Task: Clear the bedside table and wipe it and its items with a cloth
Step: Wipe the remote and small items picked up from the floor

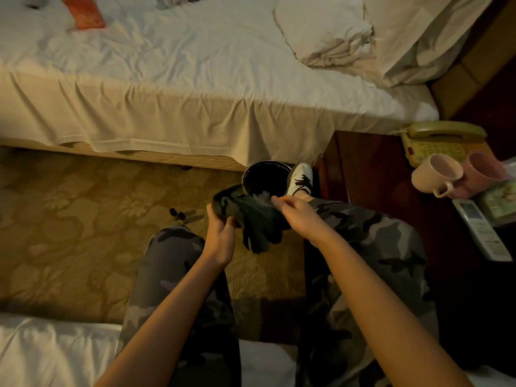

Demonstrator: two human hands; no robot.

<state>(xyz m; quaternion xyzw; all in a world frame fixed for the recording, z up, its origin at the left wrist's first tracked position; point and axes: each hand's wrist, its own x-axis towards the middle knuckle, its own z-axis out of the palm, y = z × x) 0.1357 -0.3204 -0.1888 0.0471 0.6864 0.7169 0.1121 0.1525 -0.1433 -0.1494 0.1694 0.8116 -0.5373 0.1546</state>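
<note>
A dark green crumpled cloth (252,219); grey camouflage-patterned trousers (371,241); a gold floral-patterned carpet (83,224); white wrinkled bed sheets (173,79); a dark red-brown wooden worktop (374,169) with two pale pink ceramic mugs (435,174) and a yellow-green telephone (438,141).

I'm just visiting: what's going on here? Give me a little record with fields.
Setting: a person sits between two beds
Left hand: grips the dark cloth
Right hand: pinches the same cloth
Below the cloth: a dark bin on the carpet
Bedside table: not yet cleared
On it: telephone, two mugs, remote control
On the far bed: an orange book
</note>
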